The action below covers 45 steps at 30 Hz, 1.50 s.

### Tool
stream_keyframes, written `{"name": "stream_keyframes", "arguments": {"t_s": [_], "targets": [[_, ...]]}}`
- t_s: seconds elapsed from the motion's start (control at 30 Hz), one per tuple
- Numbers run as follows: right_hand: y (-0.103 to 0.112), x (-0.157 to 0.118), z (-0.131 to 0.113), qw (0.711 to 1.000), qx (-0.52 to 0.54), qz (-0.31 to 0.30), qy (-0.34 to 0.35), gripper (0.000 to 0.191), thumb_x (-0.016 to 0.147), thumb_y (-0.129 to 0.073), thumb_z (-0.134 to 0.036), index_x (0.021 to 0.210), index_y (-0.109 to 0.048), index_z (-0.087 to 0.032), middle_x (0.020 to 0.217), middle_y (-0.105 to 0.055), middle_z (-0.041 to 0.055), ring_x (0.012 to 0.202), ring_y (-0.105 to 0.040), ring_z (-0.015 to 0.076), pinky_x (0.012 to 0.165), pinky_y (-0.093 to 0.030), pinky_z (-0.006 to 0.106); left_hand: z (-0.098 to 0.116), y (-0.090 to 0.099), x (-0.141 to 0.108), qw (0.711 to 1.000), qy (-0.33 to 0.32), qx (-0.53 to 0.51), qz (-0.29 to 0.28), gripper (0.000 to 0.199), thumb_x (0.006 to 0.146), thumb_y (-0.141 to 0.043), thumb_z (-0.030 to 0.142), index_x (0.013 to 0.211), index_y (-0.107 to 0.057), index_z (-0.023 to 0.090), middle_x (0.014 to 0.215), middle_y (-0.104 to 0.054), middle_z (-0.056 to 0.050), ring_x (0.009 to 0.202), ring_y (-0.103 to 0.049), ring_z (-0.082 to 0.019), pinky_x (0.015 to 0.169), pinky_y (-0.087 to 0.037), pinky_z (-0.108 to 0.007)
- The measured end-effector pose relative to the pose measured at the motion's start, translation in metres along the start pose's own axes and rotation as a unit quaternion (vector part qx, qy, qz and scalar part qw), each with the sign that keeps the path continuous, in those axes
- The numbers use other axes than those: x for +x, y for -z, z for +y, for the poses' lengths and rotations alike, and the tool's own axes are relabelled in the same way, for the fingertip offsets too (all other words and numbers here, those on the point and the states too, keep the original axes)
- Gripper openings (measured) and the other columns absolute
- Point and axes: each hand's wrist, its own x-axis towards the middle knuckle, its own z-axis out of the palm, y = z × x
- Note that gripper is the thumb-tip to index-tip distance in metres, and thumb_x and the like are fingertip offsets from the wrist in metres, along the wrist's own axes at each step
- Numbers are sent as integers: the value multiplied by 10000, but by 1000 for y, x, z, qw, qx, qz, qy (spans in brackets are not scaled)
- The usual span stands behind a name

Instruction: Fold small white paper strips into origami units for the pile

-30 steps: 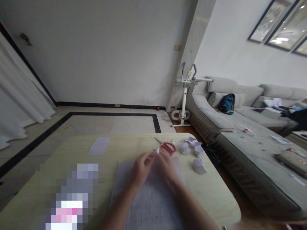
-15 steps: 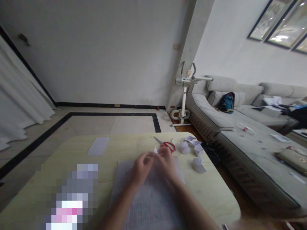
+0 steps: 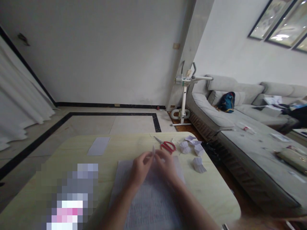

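1. The small paper piece (image 3: 153, 151) stands upright over the large sheet's (image 3: 153, 198) far edge, pinched between the fingers of the left hand (image 3: 141, 165) and right hand (image 3: 166, 164); this looks like fine two-handed handling.
2. Any further move likely calls for light, steady pressure.
3. Red-handled scissors (image 3: 169, 146) lie just beyond the right hand.
4. Folded papers (image 3: 184, 148) sit near the desk's (image 3: 216, 195) right edge; leftward, wood separates large sheet and flat paper (image 3: 98, 146).
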Motion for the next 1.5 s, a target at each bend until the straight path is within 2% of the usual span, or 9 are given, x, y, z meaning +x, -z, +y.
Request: {"name": "stream_keyframes", "arguments": {"t_s": [0.2,0.37,0.53,0.73,0.93,1.1,1.27,1.4,1.5], "targets": [[0,0,0,1000,4,-22,7,179,790,-548,-206,910,-681,-187,863,-696,63,787,-638,191,704,-513,314,-1,1,0,999,-21,26,-21,259,825,-534,308,1001,-668,171,927,-722,-68,831,-679,-184,733,-528,-261],[-2,-1,3,1000,-18,-7,14,186,789,-529,-195,903,-676,-188,840,-689,61,757,-627,184,665,-501,291,-5,-1,0,998,-30,48,-8,253,825,-542,318,1005,-653,180,922,-722,-61,802,-683,-176,697,-537,-251],[-3,-3,-1,1000,-22,-11,3,200,794,-493,-165,909,-655,-196,771,-667,36,664,-598,155,589,-470,252,-4,-3,-2,995,-53,85,-5,272,833,-528,289,1066,-627,187,955,-716,-63,833,-680,-176,724,-534,-251],[-3,-3,-3,1000,-28,-1,0,219,759,-517,-162,944,-633,-182,787,-670,39,627,-587,141,560,-461,238,-6,-4,-4,985,-82,149,-11,327,848,-486,239,1152,-597,194,984,-710,-76,868,-675,-186,768,-525,-266],[-4,-4,-4,999,-40,-7,-5,215,764,-508,-190,947,-618,-164,765,-671,41,588,-574,132,543,-451,236,-11,-5,-4,977,-88,194,7,328,854,-443,213,1129,-622,201,974,-713,-86,824,-685,-196,741,-530,-270],[-4,-4,-5,999,-53,12,-3,204,760,-509,-199,935,-611,-171,746,-668,38,581,-569,133,533,-434,234,-16,-7,-4,975,-103,198,2,346,834,-469,204,1151,-607,212,988,-710,-77,838,-680,-195,754,-532,-281],[-4,-3,-8,1000,-29,2,-9,155,761,-478,-174,860,-597,-178,739,-650,32,602,-566,136,541,-431,229,-15,-8,-4,975,-92,200,0,350,830,-509,243,1171,-586,225,1017,-700,-68,845,-675,-193,771,-525,-290],[-3,-2,-8,998,-51,17,-21,79,736,-485,-160,714,-557,-184,618,-588,4,561,-535,135,499,-391,221,-15,-10,-5,976,-93,199,5,340,834,-494,223,1161,-585,230,1022,-695,-63,861,-668,-191,773,-516,-285],[-3,-1,-7,998,-47,17,-32,61,728,-492,-163,689,-535,-184,572,-556,-11,527,-516,128,470,-365,212,-16,-10,-5,975,-101,199,18,350,829,-494,209,1167,-583,228,1026,-689,-66,869,-663,-193,782,-509,-282]]}}
